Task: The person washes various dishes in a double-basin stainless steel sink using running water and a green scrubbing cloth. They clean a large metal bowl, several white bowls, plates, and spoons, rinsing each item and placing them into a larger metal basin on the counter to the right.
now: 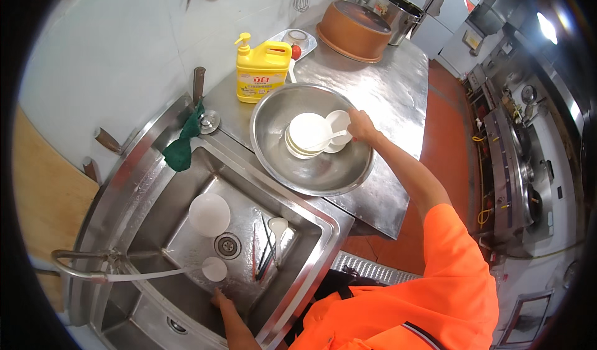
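My right hand (360,125) reaches into a wide steel basin (265,140), its fingers closed on the rim of a small white bowl (339,121). Beside that bowl, white bowls (309,130) are stacked, with a white spoon (329,140) lying across them. Down in the sink (186,225), my left hand (220,298) is low, just on the near side of a small white cup (214,268); its fingers are too unclear to read. A larger white bowl (209,215), several chopsticks (263,250) and another white spoon (278,228) lie around the drain (227,246).
A tap (81,275) with a white hose reaches over the sink. A dark green cloth (181,144) hangs over its back corner. Behind the basin stand a yellow detergent jug (261,70), an orange-brown pot (354,31) and a steel pot (398,17). Stoves (507,157) line the right side.
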`<action>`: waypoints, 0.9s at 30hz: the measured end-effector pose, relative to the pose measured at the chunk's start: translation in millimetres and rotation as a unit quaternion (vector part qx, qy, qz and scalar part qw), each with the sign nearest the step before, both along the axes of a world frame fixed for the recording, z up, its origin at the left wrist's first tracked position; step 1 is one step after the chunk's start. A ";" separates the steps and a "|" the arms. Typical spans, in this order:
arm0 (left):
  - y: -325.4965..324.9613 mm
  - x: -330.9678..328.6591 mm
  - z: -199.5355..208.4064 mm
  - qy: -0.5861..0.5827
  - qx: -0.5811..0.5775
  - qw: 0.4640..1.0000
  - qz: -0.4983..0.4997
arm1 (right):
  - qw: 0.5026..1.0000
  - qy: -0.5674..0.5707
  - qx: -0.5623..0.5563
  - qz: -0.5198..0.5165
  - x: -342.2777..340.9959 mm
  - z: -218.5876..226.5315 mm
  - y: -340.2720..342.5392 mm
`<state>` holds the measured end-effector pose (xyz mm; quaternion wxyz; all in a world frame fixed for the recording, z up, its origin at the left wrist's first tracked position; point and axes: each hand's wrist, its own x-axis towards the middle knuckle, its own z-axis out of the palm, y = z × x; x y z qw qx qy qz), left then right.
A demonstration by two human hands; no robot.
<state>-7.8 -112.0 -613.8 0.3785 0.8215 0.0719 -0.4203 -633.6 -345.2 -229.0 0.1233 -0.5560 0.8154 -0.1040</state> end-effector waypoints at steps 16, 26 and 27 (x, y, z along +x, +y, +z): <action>-50.4 -41.4 29.0 0.006 -0.091 0.988 -0.128 | 0.979 0.085 0.179 0.039 11.5 -2.7 -17.3; -39.0 -19.3 21.8 -0.009 -0.125 0.988 -0.085 | 0.932 0.192 0.216 0.219 -15.0 -9.2 -26.1; -41.6 -21.1 34.1 0.027 -0.133 0.989 -0.057 | 0.915 0.171 0.293 0.219 -3.6 15.0 -28.9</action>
